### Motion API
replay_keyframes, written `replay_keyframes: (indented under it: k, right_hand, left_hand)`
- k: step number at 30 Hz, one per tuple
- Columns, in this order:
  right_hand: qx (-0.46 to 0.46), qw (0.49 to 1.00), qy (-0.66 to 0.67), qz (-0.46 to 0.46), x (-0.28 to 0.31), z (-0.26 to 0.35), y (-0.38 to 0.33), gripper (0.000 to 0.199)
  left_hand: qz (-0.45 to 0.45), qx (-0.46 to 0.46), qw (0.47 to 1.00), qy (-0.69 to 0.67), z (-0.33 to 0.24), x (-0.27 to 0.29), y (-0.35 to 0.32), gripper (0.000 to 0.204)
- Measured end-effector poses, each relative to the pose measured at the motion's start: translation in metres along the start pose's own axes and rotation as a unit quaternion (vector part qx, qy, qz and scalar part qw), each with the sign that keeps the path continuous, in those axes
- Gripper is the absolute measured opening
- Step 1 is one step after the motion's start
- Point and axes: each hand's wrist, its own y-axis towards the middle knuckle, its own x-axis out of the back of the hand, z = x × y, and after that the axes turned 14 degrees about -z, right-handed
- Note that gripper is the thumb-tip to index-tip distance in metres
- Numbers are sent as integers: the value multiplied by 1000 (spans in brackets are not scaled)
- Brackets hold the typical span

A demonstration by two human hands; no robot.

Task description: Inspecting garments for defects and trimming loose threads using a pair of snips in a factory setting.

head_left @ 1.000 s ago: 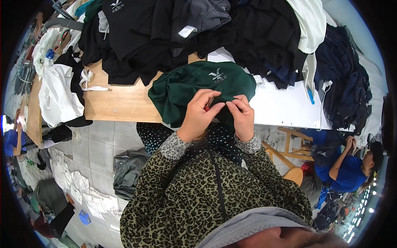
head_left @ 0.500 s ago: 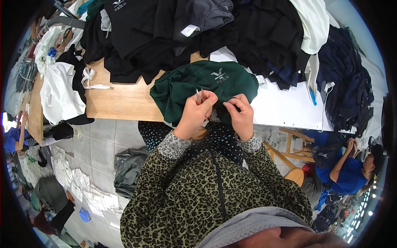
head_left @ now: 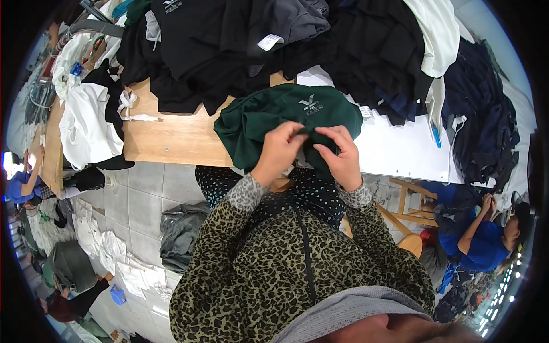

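Note:
A dark green garment (head_left: 257,117) with a pale printed mark lies bunched at the table's front edge, part of it hanging over. My left hand (head_left: 278,153) is closed, its fingertips pinching a bit of the green fabric; the pointed metal snips seen in it earlier do not show now. Close beside it, my right hand (head_left: 343,159) also pinches the same garment between thumb and fingers. The fingertips of both hands nearly meet just below the printed mark.
Black garments (head_left: 200,51) are heaped along the far side of the table (head_left: 171,137). A white garment (head_left: 88,126) lies at the left, navy garments (head_left: 477,103) at the right. A blue pen (head_left: 436,137) hangs by the right edge. A person in blue (head_left: 483,243) works at the right.
My hands have come closer together on the green fabric, with the fingertips raised slightly. The blades of the snips, visible before in my left hand, are out of sight.

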Motion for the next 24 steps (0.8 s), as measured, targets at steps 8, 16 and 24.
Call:
replay_keyframes:
  k: [8, 16, 24]
  right_hand:
    - [70, 981, -142, -109, 12, -41, -66, 64]
    - [147, 957, -195, -156, -58, -38, -63, 57]
    - [-32, 975, -7, -218, -21, -17, -16, 20]
  left_hand:
    - [-121, 165, 972, -113, 0, 23, 50, 12]
    - [-131, 178, 968, -119, 29, 17, 63, 6]
    - [-218, -147, 963, 58, 2, 25, 32, 27]
